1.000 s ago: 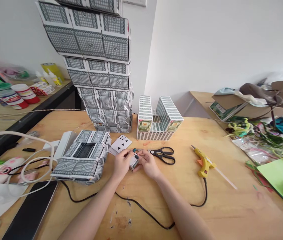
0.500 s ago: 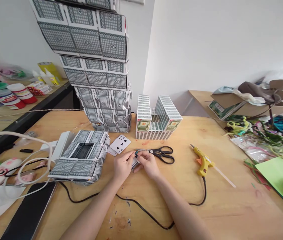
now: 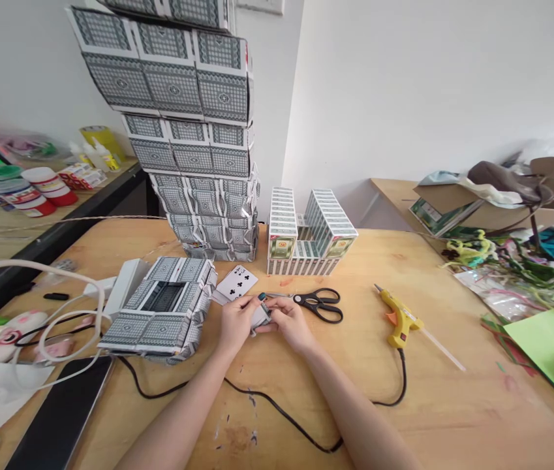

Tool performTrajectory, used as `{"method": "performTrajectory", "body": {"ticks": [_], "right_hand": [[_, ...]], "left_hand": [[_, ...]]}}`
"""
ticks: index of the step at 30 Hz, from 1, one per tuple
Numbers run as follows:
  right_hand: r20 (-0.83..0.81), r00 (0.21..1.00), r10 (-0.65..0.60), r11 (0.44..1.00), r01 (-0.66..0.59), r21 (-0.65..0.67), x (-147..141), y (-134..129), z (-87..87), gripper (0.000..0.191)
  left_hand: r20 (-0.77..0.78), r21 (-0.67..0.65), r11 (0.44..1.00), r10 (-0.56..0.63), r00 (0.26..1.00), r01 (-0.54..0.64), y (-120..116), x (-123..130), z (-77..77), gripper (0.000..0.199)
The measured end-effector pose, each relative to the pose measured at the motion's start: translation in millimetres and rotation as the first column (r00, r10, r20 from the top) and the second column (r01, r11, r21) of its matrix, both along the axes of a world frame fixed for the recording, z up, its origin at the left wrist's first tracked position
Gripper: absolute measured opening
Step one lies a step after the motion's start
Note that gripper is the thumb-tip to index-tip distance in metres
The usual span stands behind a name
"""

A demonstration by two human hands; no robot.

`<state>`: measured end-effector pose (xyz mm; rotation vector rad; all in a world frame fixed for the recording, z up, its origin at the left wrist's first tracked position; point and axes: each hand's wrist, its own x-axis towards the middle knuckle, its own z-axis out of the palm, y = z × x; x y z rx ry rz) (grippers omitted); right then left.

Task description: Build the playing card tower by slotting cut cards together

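Between my hands is a playing card (image 3: 260,317), small in view and partly covered by fingers; it looks folded, though its exact shape is hidden. My left hand (image 3: 238,321) pinches its left side, a dark-painted thumbnail on top. On the right side, my right hand (image 3: 290,321) grips the same card with curled fingers. Just beyond the hands lie black-handled scissors (image 3: 318,304), their blades pointing toward my fingers. Loose face-up playing cards (image 3: 237,283) rest behind my left hand. To the left sits a flat block built of folded cards (image 3: 159,307) with a rectangular opening.
A tall tower of folded cards (image 3: 203,150) stands behind, beside stacked card boxes (image 3: 306,235). A yellow glue gun (image 3: 398,316) lies right, its black cord (image 3: 286,411) crossing under my forearms. At left are a phone (image 3: 61,418) and white cables (image 3: 61,267).
My left hand has shifted slightly left and its thumb now lies over the card. More of the card shows between my hands. The view has moved slightly.
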<state>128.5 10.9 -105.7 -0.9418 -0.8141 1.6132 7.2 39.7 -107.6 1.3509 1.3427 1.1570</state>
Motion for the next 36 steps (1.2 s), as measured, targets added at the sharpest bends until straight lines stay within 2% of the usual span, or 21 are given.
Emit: {"method": "performTrajectory", "body": {"ticks": [5, 9, 11, 14, 18, 21, 25, 30, 36], "right_hand": [[-0.061, 0.996, 0.061, 0.998, -0.059, 0.030, 1, -2, 5.5, 0.016], [0.007, 0.999, 0.052, 0.997, -0.052, 0.057, -2, -3, 6.5, 0.023], [0.092, 0.996, 0.016, 0.998, -0.022, 0.061, -6, -4, 3.4, 0.027], [0.247, 0.966, -0.070, 0.997, 0.059, 0.049, -11, -4, -3.9, 0.022], [0.444, 0.868, -0.224, 0.973, 0.172, 0.155, -9, -4, -9.8, 0.021], [0.499, 0.814, -0.297, 0.953, 0.215, 0.216, -3, -3, -11.0, 0.018], [0.511, 0.814, -0.276, 0.960, 0.202, 0.196, -1, -1, -11.3, 0.021], [0.450, 0.868, -0.210, 0.974, 0.145, 0.177, 0, 0, -3.6, 0.019], [0.313, 0.949, -0.033, 0.981, -0.029, 0.191, 6, 0, 2.7, 0.023]], "left_hand": [[0.117, -0.094, 0.995, 0.023, 0.993, -0.012, 4, -1, -6.3, 0.029], [0.113, -0.030, 0.998, 0.060, 0.992, -0.057, 3, 0, -5.8, 0.027], [0.112, 0.000, 0.997, 0.073, 0.991, -0.073, 3, 0, -5.0, 0.026], [0.085, 0.030, 0.996, 0.081, 0.993, -0.084, 2, 1, -4.3, 0.026], [0.038, 0.080, 0.997, -0.018, 0.999, 0.015, 1, 2, -4.0, 0.026], [0.015, 0.142, 0.988, -0.065, 0.998, 0.062, -1, 2, -5.5, 0.032], [-0.107, 0.212, 0.975, -0.048, 0.993, 0.070, -2, 1, -8.1, 0.031], [-0.261, 0.247, 0.964, -0.035, 0.965, 0.101, -1, -3, -8.3, 0.035], [-0.278, 0.238, 0.969, 0.005, 0.961, 0.064, 2, -5, -9.2, 0.040]]}}
